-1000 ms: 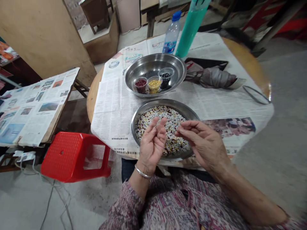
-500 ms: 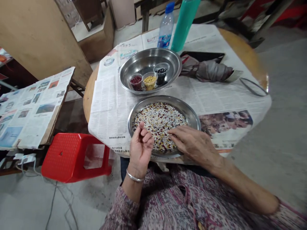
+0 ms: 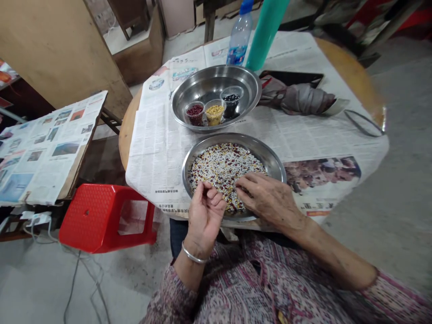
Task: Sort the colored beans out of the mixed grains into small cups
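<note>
A shallow steel basin (image 3: 276,167) holds mixed white, dark red and yellow grains and beans (image 3: 222,164). Over its near left rim my left hand (image 3: 206,211) is turned palm up, its fingers curled in; whatever they hold is hidden. My right hand (image 3: 266,198) reaches palm down over the right part of the basin, with fingers bent and drawn together at the grains; anything between the fingertips is too small to name. Behind stands a second steel basin (image 3: 184,92) with a cup of red beans (image 3: 195,112), a cup of yellow beans (image 3: 215,111) and a cup of black beans (image 3: 231,102).
Newspaper (image 3: 151,148) covers the round table. At the back are a plastic bottle (image 3: 239,40) and a green bottle (image 3: 266,33). A grey folded umbrella-like bundle (image 3: 300,99) lies at the right. A red stool (image 3: 91,216) stands on the floor at left.
My left hand has dropped slightly and shifted right, fingers still curled. My right hand's fingers have bent more over the grains. The whole view has shifted a little.
</note>
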A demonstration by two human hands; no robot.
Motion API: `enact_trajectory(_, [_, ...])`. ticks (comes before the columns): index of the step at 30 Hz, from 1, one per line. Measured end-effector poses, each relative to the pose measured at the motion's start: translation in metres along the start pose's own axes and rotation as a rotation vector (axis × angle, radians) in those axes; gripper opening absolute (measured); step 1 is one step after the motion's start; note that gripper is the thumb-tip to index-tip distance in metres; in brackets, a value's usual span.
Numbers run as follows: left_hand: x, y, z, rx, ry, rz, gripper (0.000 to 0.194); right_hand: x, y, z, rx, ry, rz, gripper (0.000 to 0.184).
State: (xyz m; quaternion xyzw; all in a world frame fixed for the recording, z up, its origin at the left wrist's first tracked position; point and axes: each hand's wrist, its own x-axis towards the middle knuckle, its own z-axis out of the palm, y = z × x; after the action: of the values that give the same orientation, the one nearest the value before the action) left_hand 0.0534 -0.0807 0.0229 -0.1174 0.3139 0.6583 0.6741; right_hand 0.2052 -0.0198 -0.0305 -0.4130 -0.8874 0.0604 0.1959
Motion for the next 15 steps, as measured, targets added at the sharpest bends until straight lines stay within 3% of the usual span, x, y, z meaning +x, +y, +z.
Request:
enact_trajectory(3, [0.002,-0.004,0.000,0.066,0.055,0.068,0.030,0.001,0.001,-0.006,0.067,0.051,0.055,0.023])
enact_trajectory(8, [0.005,-0.010,0.001,0.174,0.040,0.041,0.025,0.007,-0.008,-0.022,0.272,0.289,0.014,0.018])
enact_trajectory(11, [0.005,-0.009,0.003,0.125,0.054,0.018,0.030,0.013,-0.007,-0.024,0.353,0.276,0.005,0.021])
enact_trajectory(15, [0.002,0.002,0.004,0.010,0.024,-0.005,0.039,0.019,0.005,-0.009,0.185,0.167,-0.006,0.020])
